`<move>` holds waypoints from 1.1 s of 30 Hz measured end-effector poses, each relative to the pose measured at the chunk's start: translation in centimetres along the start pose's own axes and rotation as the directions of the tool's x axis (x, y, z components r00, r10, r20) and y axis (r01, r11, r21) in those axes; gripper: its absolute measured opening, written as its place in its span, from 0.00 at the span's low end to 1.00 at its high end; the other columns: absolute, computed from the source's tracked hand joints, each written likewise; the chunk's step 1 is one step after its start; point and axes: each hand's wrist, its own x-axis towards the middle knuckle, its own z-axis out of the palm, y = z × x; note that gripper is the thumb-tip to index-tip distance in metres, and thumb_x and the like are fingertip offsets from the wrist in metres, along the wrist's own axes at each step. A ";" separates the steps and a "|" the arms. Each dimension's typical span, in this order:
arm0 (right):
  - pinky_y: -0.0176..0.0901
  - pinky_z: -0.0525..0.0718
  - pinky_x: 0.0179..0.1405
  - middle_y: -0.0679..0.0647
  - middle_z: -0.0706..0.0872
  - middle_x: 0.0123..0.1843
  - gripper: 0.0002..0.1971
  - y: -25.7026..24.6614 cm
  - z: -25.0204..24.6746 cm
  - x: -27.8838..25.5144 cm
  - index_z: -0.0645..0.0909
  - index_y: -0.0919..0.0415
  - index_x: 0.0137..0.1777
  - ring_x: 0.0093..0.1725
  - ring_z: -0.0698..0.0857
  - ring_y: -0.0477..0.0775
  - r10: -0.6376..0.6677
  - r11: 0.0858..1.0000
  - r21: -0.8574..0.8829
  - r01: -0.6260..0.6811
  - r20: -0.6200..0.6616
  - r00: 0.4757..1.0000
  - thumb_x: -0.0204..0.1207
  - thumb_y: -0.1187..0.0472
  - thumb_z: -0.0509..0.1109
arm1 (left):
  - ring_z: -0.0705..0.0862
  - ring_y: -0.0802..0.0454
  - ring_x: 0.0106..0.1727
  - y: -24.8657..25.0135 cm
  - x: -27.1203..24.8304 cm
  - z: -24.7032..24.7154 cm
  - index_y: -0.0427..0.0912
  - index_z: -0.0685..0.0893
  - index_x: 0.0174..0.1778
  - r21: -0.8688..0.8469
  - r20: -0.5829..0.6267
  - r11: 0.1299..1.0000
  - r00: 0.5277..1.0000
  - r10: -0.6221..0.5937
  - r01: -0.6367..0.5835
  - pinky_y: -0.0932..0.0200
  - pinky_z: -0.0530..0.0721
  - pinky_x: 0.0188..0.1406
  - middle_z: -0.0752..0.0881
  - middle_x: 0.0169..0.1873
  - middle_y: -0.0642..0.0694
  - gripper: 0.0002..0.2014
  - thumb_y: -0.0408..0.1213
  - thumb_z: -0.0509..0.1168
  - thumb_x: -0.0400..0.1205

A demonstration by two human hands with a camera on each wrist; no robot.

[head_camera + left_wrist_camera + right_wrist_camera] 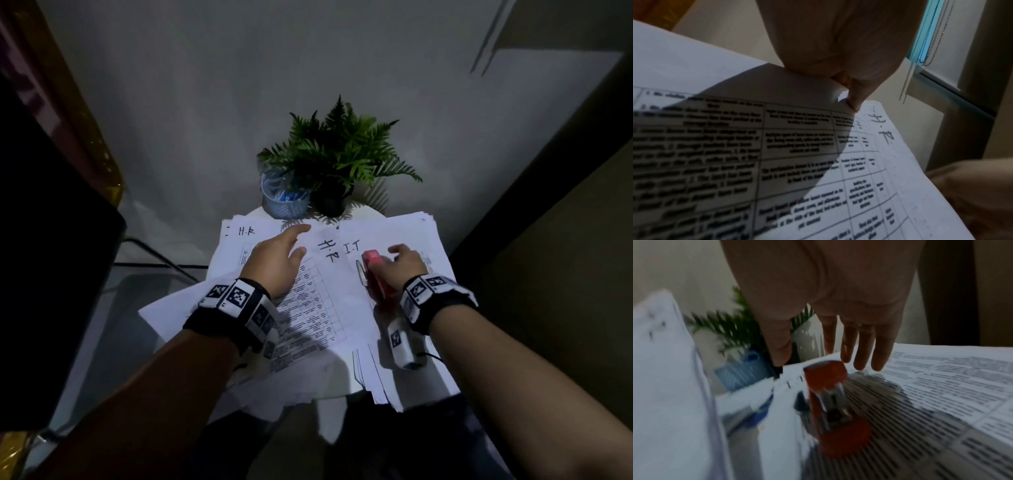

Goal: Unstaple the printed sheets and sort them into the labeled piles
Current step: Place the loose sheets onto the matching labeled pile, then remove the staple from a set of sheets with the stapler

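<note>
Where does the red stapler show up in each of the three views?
Head: stapler right of centre, on the I.T pile, under the right hand.
Left wrist: not in it.
Right wrist: stapler low centre, below the fingertips.
Shared landmark: the fern, behind the stapler in both.

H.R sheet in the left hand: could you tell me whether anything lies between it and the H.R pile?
Nothing visible does. The left hand holds the sheet next to the H.R pile, whose label is uncovered.
</note>
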 end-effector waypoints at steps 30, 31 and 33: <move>0.35 0.74 0.47 0.53 0.83 0.55 0.30 -7.9 -4.4 -12.6 0.64 0.54 0.69 0.48 0.83 0.52 -0.047 0.585 0.705 0.401 -0.464 0.884 0.72 0.48 0.74 | 0.84 0.55 0.60 8.6 -6.5 -4.6 0.50 0.83 0.66 -0.011 -0.313 0.955 0.908 0.278 -0.297 0.66 0.76 0.61 0.87 0.59 0.51 0.17 0.34 0.65 0.81; 0.35 0.74 0.48 0.52 0.84 0.54 0.29 -7.9 -4.7 -13.1 0.65 0.54 0.69 0.48 0.83 0.52 -0.043 0.563 0.717 0.412 -0.472 0.880 0.73 0.47 0.73 | 0.85 0.55 0.59 9.0 -7.0 -4.7 0.50 0.83 0.66 -0.009 -0.321 0.950 0.901 0.292 -0.311 0.65 0.77 0.61 0.88 0.58 0.50 0.17 0.34 0.65 0.81; 0.36 0.75 0.49 0.52 0.85 0.54 0.28 -8.1 -5.2 -14.1 0.67 0.54 0.70 0.50 0.84 0.52 -0.042 0.528 0.735 0.426 -0.478 0.877 0.75 0.45 0.70 | 0.85 0.55 0.58 9.7 -8.0 -5.0 0.50 0.83 0.66 -0.015 -0.328 0.942 0.891 0.313 -0.336 0.64 0.78 0.61 0.88 0.57 0.50 0.17 0.33 0.65 0.81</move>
